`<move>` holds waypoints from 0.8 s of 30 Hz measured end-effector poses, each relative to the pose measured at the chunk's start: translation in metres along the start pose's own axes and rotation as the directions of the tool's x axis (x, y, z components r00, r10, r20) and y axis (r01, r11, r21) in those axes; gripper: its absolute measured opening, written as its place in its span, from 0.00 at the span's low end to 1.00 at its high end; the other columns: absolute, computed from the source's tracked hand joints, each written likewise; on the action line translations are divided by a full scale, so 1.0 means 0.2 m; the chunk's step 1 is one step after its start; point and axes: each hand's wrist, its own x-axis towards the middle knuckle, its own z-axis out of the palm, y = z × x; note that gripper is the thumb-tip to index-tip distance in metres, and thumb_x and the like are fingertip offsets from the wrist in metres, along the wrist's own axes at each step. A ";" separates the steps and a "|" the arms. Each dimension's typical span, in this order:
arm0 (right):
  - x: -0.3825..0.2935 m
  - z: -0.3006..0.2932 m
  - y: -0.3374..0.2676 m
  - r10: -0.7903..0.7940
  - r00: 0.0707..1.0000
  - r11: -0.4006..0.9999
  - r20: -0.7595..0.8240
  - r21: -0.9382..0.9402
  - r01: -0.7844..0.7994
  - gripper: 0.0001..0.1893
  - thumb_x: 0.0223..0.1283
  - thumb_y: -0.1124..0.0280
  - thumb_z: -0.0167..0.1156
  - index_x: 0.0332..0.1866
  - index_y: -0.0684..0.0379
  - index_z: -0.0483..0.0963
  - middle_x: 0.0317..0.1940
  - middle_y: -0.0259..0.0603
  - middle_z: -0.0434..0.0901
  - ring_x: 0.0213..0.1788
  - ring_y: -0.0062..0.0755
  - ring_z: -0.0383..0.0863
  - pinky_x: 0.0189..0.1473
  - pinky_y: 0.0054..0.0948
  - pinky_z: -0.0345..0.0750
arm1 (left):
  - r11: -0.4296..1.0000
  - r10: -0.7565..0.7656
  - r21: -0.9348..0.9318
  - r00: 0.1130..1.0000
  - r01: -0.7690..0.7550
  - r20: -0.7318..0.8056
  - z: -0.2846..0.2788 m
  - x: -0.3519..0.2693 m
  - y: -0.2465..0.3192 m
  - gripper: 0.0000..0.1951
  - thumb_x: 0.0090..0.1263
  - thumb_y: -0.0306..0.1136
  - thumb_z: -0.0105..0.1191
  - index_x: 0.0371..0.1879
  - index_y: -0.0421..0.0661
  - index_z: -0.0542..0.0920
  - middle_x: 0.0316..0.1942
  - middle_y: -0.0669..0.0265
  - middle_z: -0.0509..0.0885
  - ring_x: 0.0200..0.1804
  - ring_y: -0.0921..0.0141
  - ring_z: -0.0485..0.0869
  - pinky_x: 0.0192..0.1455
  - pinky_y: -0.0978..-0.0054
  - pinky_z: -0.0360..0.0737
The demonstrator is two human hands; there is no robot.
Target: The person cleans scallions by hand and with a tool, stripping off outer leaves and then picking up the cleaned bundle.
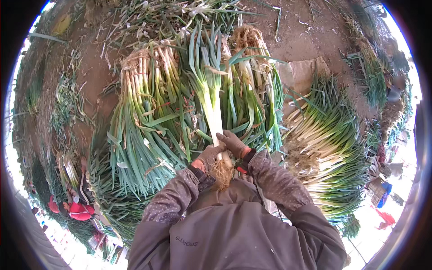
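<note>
Both my hands, in brown gloves, are at the white stalks of a few green onions, just above their roots. My left hand closes round the stalks from the left, and my right hand grips them from the right, its fingers over the front. The stringy roots hang towards my body, while the green leaves point away from me. Behind them lie untrimmed green onions, one heap on the left and one on the right, roots facing away.
A large pile of cleaner green onions lies at my right, beside a piece of brown sheet. Loose leaf scraps cover the soil ahead. Another person in red is at the far lower left, among more onion piles.
</note>
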 end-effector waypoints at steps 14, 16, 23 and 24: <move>0.20 0.15 -0.78 -0.155 0.986 0.975 0.066 -0.152 0.164 0.13 0.63 0.66 0.61 0.42 0.68 0.78 0.28 0.36 0.82 0.26 0.24 0.79 0.30 0.27 0.76 | 0.845 0.496 0.147 0.856 -0.514 0.144 0.17 -0.16 0.58 0.14 0.73 0.35 0.58 0.51 0.40 0.78 0.40 0.63 0.84 0.41 0.72 0.85 0.40 0.74 0.84; 0.07 0.29 -1.10 -0.287 0.956 0.958 0.062 0.008 0.287 0.13 0.60 0.66 0.63 0.37 0.68 0.79 0.28 0.35 0.81 0.28 0.24 0.79 0.32 0.26 0.76 | 0.822 0.543 0.077 0.817 -0.564 0.195 0.45 -0.51 0.82 0.16 0.74 0.36 0.57 0.54 0.39 0.76 0.40 0.65 0.84 0.36 0.72 0.85 0.34 0.75 0.84; 0.30 0.05 -0.79 -0.259 0.958 0.715 0.121 -0.643 0.275 0.19 0.70 0.59 0.58 0.49 0.68 0.76 0.35 0.36 0.82 0.36 0.22 0.80 0.41 0.28 0.79 | 0.817 0.573 -0.093 0.819 -0.569 0.021 0.17 -0.08 0.50 0.21 0.72 0.39 0.61 0.61 0.48 0.73 0.45 0.70 0.81 0.46 0.76 0.82 0.48 0.75 0.79; 0.29 0.01 -0.68 -0.400 0.914 0.768 0.062 -0.522 0.372 0.18 0.70 0.59 0.57 0.48 0.67 0.77 0.35 0.37 0.82 0.36 0.23 0.81 0.41 0.29 0.80 | 0.813 0.582 -0.043 0.811 -0.580 0.059 0.25 -0.10 0.43 0.21 0.73 0.39 0.60 0.61 0.47 0.73 0.45 0.71 0.81 0.48 0.76 0.81 0.51 0.75 0.78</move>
